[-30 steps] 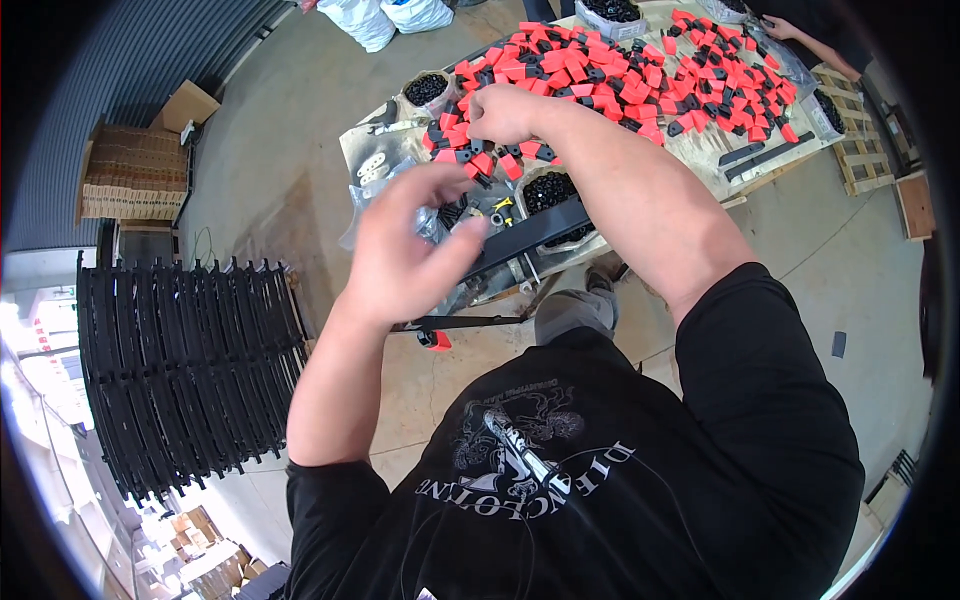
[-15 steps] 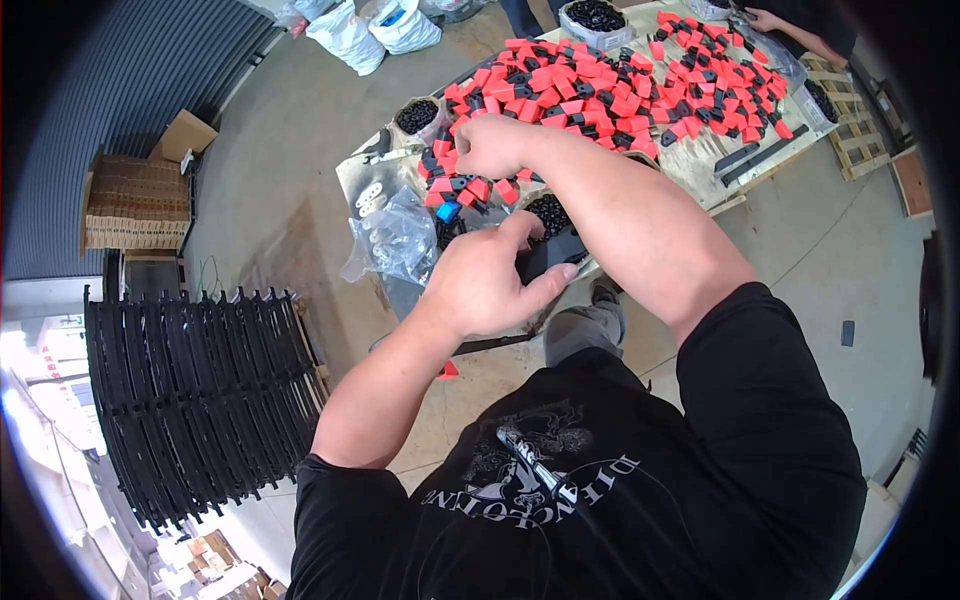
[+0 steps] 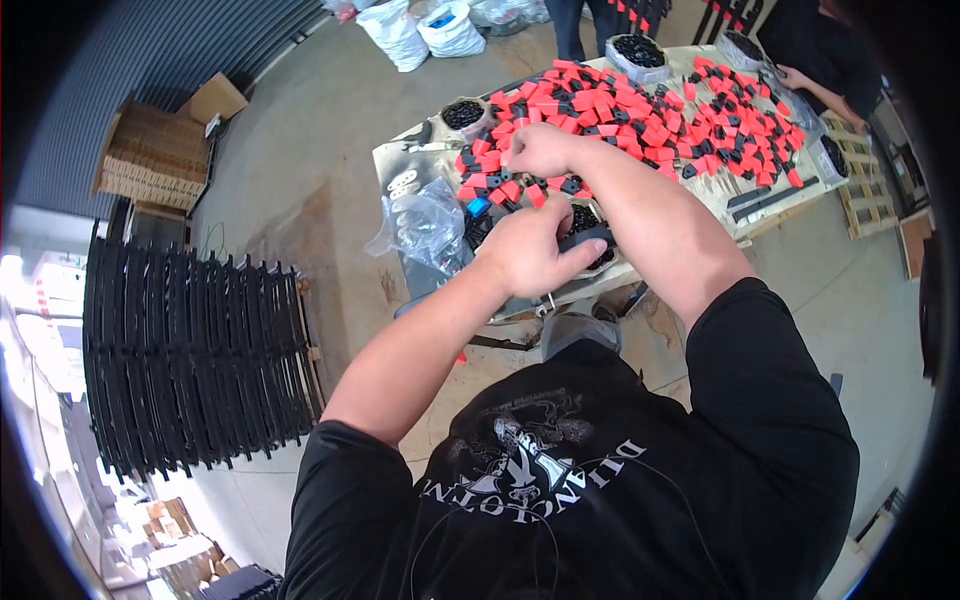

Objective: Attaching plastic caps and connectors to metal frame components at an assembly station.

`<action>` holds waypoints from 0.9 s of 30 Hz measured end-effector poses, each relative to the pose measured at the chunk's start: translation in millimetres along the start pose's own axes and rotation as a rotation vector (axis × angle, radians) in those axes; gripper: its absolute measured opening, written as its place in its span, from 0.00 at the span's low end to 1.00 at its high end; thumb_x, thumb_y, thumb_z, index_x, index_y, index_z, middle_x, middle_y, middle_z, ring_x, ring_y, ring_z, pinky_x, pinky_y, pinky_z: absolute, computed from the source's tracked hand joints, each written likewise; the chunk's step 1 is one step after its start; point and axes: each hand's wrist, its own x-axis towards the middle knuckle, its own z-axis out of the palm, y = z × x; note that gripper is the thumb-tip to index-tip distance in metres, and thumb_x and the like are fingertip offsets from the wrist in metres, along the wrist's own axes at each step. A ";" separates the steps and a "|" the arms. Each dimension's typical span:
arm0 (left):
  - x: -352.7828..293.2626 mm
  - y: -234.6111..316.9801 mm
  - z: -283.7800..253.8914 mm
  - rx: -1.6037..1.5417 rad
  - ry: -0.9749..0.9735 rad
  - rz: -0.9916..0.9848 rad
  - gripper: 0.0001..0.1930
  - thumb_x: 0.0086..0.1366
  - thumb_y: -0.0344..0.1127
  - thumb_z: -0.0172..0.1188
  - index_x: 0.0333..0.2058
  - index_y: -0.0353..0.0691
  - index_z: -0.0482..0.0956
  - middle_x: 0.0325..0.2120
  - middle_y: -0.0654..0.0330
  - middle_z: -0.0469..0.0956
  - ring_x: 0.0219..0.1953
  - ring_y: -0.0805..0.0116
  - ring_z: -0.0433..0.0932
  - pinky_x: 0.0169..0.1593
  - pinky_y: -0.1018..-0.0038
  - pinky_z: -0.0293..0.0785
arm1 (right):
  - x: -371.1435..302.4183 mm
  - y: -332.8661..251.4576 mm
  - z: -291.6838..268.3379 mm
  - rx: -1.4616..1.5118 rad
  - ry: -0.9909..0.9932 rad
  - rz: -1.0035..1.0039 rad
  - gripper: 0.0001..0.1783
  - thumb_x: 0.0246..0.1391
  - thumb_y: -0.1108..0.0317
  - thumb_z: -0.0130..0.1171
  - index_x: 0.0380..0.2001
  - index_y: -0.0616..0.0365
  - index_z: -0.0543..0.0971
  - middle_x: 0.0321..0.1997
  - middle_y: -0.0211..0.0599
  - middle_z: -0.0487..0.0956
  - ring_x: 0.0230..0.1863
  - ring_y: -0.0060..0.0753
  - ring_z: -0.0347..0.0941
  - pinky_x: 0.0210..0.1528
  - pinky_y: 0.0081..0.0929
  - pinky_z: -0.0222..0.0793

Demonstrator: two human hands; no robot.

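My left hand (image 3: 535, 250) is closed around a dark, flat-sided black part (image 3: 578, 240), its thumb lying along the near side. Just behind that part is a round tub of small black pieces (image 3: 583, 215), partly covered by the hand. Farther off, my right hand (image 3: 545, 152) is held with curled fingers at the left end of a heap of red-and-black plastic parts (image 3: 610, 110). Whatever its fingertips pinch is hidden. Beside my left hand lie a small blue-topped item (image 3: 478, 207) and a crumpled clear plastic bag (image 3: 428, 225).
More tubs of black pieces (image 3: 465, 115) stand around the worktable (image 3: 395, 165). A co-worker's hand (image 3: 795, 78) reaches in at the far right. At left are a rack of long black bars (image 3: 190, 350) and stacked cardboard (image 3: 155, 165); white sacks (image 3: 395, 32) sit at the back.
The view has shifted, so the table sits farther right and lower. My left hand stays closed with the black part turned between its fingers. My right hand remains beside the heap.
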 end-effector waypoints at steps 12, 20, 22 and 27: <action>-44.4 -88.9 -34.5 -0.759 -0.214 -0.332 0.22 0.73 0.46 0.54 0.53 0.31 0.78 0.38 0.56 0.83 0.38 0.69 0.82 0.45 0.70 0.78 | -1.8 4.0 0.3 0.051 -0.045 0.041 0.19 0.50 0.56 0.66 0.38 0.61 0.85 0.38 0.47 0.85 0.42 0.42 0.82 0.47 0.37 0.75; -43.3 -85.1 -37.3 -0.916 -0.483 -0.345 0.20 0.70 0.35 0.60 0.56 0.28 0.75 0.27 0.56 0.82 0.24 0.71 0.80 0.30 0.75 0.77 | 0.5 5.3 -1.0 0.038 -0.056 0.032 0.20 0.49 0.55 0.64 0.38 0.61 0.86 0.39 0.49 0.85 0.42 0.45 0.82 0.48 0.39 0.76; -42.9 -84.1 -34.9 -0.948 -0.477 -0.354 0.21 0.69 0.36 0.61 0.55 0.28 0.75 0.27 0.56 0.81 0.24 0.71 0.80 0.30 0.75 0.77 | -2.1 3.4 -4.3 0.013 -0.074 0.032 0.21 0.49 0.55 0.63 0.39 0.62 0.85 0.39 0.49 0.85 0.43 0.47 0.82 0.48 0.39 0.76; -38.6 -79.9 -37.7 -0.942 -0.518 -0.409 0.21 0.69 0.39 0.63 0.53 0.28 0.77 0.26 0.57 0.81 0.25 0.71 0.80 0.29 0.75 0.77 | -2.1 -0.7 -2.4 0.027 -0.055 0.039 0.20 0.51 0.57 0.66 0.40 0.63 0.83 0.39 0.49 0.85 0.42 0.42 0.82 0.47 0.37 0.75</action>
